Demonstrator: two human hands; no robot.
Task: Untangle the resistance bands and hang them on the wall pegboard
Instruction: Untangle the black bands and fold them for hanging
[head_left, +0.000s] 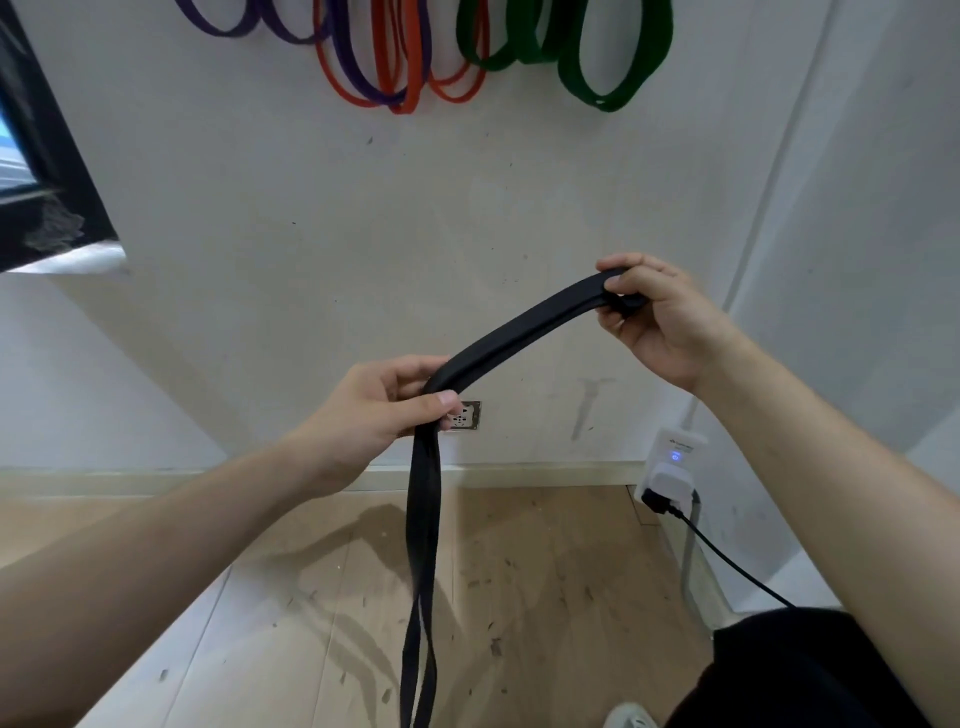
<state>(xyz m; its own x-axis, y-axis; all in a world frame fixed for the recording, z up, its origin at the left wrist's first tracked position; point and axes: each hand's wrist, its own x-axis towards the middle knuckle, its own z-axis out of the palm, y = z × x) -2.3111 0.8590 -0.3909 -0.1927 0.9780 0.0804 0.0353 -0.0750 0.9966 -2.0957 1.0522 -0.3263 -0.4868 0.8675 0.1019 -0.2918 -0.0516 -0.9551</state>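
Pale wall (322, 218) fills the view beyond both hands, and above them purple bands (228, 23), orange bands (400, 78) and green bands (597, 67) already hang in loops. Below the hands lies a wooden floor (519, 571). The black band (519, 327) runs doubled between the hands. The right hand (660, 322) pinches its upper end between thumb and curled fingers, up and to the right of the left hand (374, 402). The left hand wraps its fingers round the band lower down, and from there two strands hang to the floor. To do this step well, I would slide the left hand down, flattening the strands so any twist shows, then lift the open loop up.
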